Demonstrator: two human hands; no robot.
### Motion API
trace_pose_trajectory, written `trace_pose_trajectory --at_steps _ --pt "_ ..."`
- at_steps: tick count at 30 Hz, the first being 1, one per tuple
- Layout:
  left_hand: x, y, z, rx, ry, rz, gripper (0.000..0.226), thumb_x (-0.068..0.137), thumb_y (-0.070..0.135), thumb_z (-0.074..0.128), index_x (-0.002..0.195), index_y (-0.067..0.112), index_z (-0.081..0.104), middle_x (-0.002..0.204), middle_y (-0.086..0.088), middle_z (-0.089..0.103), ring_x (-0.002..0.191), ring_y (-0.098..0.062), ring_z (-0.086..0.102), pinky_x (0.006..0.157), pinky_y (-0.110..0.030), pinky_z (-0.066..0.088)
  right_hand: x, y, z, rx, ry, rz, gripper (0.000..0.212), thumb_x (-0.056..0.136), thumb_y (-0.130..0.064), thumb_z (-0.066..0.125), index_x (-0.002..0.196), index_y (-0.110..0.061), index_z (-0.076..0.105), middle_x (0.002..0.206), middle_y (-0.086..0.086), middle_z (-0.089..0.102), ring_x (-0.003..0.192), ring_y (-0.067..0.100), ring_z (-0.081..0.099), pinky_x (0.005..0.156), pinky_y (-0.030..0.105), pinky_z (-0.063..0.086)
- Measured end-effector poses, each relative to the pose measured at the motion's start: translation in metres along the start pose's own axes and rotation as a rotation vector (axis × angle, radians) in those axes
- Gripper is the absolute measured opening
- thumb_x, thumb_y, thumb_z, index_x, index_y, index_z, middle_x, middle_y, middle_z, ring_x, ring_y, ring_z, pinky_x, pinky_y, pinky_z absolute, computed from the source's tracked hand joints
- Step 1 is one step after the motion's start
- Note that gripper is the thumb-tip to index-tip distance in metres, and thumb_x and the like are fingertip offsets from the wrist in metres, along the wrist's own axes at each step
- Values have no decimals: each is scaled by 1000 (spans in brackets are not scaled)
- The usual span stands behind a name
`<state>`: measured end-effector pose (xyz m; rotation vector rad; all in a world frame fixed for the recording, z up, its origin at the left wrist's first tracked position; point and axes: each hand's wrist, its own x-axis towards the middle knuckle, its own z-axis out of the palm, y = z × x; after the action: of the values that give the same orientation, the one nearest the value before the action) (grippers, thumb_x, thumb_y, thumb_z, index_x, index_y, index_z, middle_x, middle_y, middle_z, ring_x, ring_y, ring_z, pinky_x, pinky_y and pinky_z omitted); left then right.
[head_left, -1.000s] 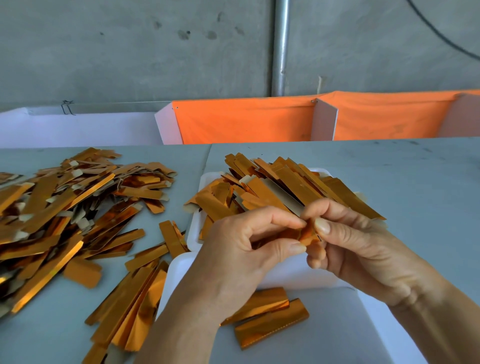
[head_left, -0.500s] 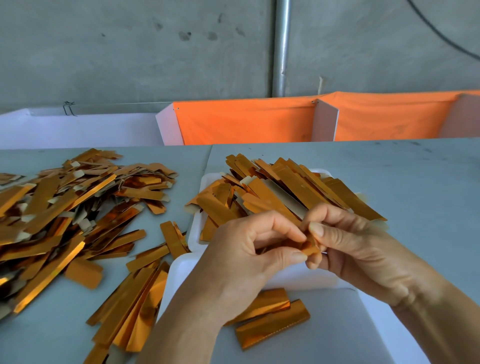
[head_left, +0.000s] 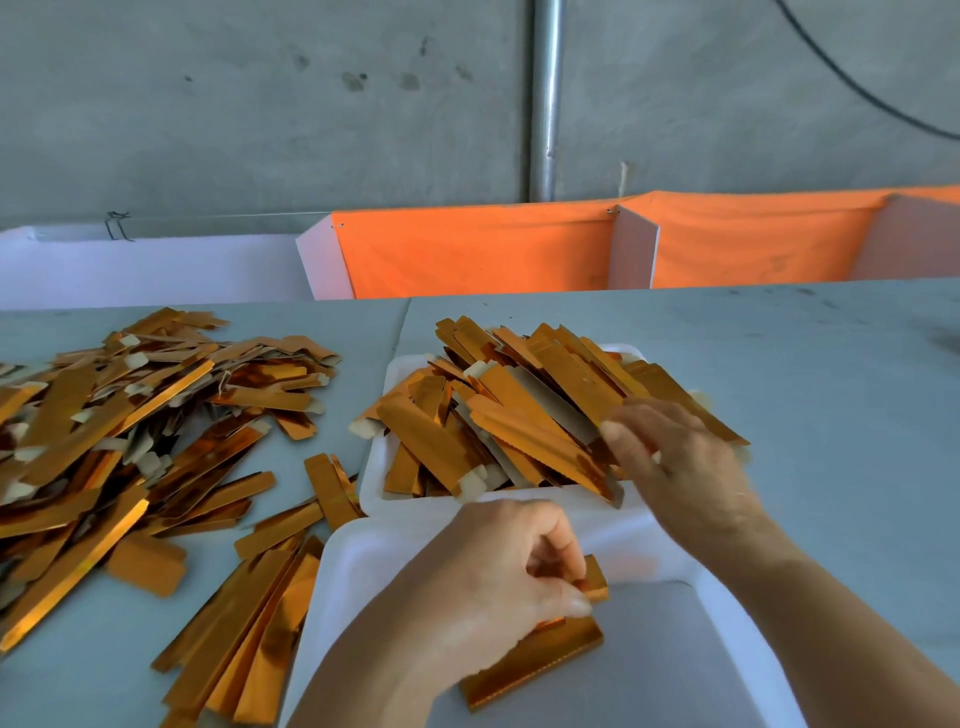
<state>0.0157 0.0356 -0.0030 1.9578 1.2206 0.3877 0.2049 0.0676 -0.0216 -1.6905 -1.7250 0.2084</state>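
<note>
Lowering the folded gold piece, pinched in the left hand, into the near tray beside a finished piece. Reaching the right hand onto the strip pile in the far tray, grip unclear; next needing one strip singled out.

One left hand, one right hand, two white trays, one metal pole, countless gold strips.
</note>
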Motion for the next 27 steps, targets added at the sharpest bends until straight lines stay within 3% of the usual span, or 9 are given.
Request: trace_pose_trajectory --at_steps 3,7,11,15,17,19,21,24,27 --pt "1 -1 1 84 -1 -39 10 78 40 72 82 36 64 104 22 61 93 7 55 90 -27 47 -1 -5 8 -66 -48 -8 30 96 -38 46 114 -25 65 128 -3 54 123 19 43 104 32 30" --pt "0 -2 -1 123 59 -47 8 82 43 66 85 37 61 108 20 57 100 3 53 89 -23 45 -2 -7 13 -172 -58 73 30 91 -48 51 109 -29 66 142 -1 42 131 23 33 110 45 28" --pt "0 -5 -1 120 128 -43 11 85 40 64 95 37 62 101 20 59 93 5 55 81 -15 45 -4 -13 10 -161 -30 -16 62 71 -76 42 100 -27 69 148 0 37 139 24 21 114 49 18" --pt "2 -10 -1 122 207 -23 20 89 37 60 109 35 61 102 20 61 92 6 56 73 -7 43 -6 -16 13 -332 -121 -115 30 83 -55 61 102 -33 68 149 -8 36 142 15 15 118 48 9" --pt "3 -11 0 134 249 -3 20 90 36 59 110 35 61 99 21 60 90 8 55 69 -5 41 -5 -16 12 -321 -74 -149 20 89 -37 61 103 -28 71 140 -7 49 138 16 30 117 46 14" --pt "4 -11 0 150 292 21 18 90 36 58 108 36 62 96 22 60 87 11 54 65 -2 40 -4 -16 11 -246 55 -189 10 88 -17 66 92 -15 75 120 1 65 119 27 53 105 51 36" --pt "5 -12 0 141 343 31 15 92 35 57 106 36 62 97 22 61 87 9 56 66 -3 41 -4 -16 9 -164 249 -209 5 83 -6 70 82 -7 74 103 8 70 94 33 61 81 49 50" --pt "7 -11 -1 95 423 29 20 94 32 53 112 37 61 105 20 64 97 3 59 78 -8 44 -4 -16 4 -62 371 -162 7 85 -7 68 82 -4 72 90 7 64 74 26 57 62 33 48" --pt "9 -11 -1 -28 463 36 32 95 30 52 125 41 53 119 20 60 107 2 58 86 -10 43 -4 -15 5 -108 288 -88 12 88 -10 65 81 -2 69 84 6 58 61 20 50 52 22 36"
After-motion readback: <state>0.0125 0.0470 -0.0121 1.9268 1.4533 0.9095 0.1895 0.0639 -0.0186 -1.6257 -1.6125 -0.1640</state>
